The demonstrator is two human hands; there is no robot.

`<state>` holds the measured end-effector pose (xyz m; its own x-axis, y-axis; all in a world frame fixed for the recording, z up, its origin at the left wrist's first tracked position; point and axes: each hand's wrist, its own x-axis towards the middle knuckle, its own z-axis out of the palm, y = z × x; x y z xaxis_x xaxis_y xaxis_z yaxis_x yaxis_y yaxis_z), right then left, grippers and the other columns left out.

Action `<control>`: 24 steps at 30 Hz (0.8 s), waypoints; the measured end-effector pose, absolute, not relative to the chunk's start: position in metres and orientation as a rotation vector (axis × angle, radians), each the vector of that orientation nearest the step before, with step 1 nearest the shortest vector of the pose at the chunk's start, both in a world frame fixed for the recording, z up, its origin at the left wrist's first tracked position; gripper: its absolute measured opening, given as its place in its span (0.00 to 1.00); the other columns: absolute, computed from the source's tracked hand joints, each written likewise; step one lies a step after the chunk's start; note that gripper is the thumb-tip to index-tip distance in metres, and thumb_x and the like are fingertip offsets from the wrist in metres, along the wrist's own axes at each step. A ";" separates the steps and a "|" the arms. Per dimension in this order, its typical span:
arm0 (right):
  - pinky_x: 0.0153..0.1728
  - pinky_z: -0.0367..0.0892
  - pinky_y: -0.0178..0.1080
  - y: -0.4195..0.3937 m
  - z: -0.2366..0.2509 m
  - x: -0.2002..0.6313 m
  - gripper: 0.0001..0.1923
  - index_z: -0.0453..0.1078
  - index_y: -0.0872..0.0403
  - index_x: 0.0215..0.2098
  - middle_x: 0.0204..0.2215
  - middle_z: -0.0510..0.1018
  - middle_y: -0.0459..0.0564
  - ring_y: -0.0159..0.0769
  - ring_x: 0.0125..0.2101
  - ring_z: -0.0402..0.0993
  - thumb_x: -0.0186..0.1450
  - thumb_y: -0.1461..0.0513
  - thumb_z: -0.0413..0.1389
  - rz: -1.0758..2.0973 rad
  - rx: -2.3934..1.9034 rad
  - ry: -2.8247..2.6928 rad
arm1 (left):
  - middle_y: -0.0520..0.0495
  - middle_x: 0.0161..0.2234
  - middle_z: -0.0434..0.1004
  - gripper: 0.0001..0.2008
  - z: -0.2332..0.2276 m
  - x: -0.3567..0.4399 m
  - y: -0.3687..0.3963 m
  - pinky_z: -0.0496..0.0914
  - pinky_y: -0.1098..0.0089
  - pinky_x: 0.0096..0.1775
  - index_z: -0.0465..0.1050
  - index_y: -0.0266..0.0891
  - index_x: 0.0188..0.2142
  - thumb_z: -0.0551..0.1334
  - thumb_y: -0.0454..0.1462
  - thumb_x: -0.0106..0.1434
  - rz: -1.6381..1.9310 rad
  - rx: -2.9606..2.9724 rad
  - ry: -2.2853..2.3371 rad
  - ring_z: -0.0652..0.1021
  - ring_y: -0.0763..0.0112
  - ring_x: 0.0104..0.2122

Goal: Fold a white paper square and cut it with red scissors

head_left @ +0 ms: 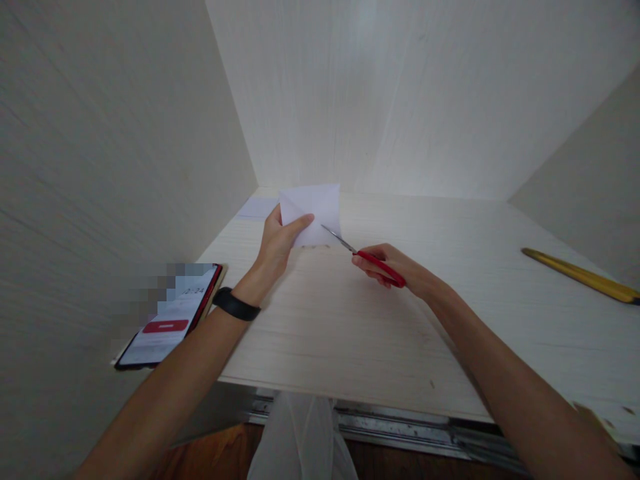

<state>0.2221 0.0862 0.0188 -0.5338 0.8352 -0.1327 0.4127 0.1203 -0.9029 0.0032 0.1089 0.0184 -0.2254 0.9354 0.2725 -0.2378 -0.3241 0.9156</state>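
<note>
A square of white paper [320,200] with faint diagonal creases is raised above the board. My left hand [281,237] grips it by its left side, thumb on the near face and the other fingers behind. In my right hand [387,263] is a pair of scissors [377,263] with red handles. Their metal blades look closed and point up and left, with the tip in front of the paper's lower right part. Whether the tip touches the paper I cannot tell.
A pale wooden board [320,320] has walls on three sides. Another white sheet [257,207] lies at the back left corner. A phone [167,320] with a lit screen is at the left. At the right lies a yellow, long, narrow tool [575,270]. Metal rails [400,427] run below the front edge.
</note>
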 end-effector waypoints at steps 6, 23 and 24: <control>0.14 0.49 0.31 0.085 0.020 0.221 0.23 0.55 0.53 0.21 0.16 0.58 0.39 0.23 0.14 0.53 0.60 0.46 0.55 1.406 -1.211 -1.992 | 0.42 0.42 0.79 0.22 0.022 0.004 0.107 0.72 0.62 0.45 0.72 0.36 0.42 0.71 0.36 0.46 1.672 1.116 0.977 0.78 0.61 0.40; 0.14 0.49 0.31 0.085 0.020 0.221 0.26 0.55 0.53 0.20 0.15 0.56 0.39 0.24 0.14 0.53 0.59 0.43 0.54 1.347 -1.179 -2.046 | 0.42 0.42 0.79 0.21 0.019 0.004 0.108 0.72 0.62 0.44 0.72 0.36 0.41 0.71 0.37 0.47 1.682 1.127 0.989 0.78 0.61 0.40; 0.14 0.49 0.31 0.085 0.020 0.222 0.25 0.55 0.53 0.20 0.15 0.56 0.39 0.24 0.14 0.53 0.60 0.43 0.54 1.346 -1.178 -2.049 | 0.42 0.42 0.79 0.21 0.019 0.004 0.109 0.72 0.62 0.45 0.72 0.35 0.41 0.71 0.37 0.46 1.683 1.121 0.989 0.78 0.61 0.40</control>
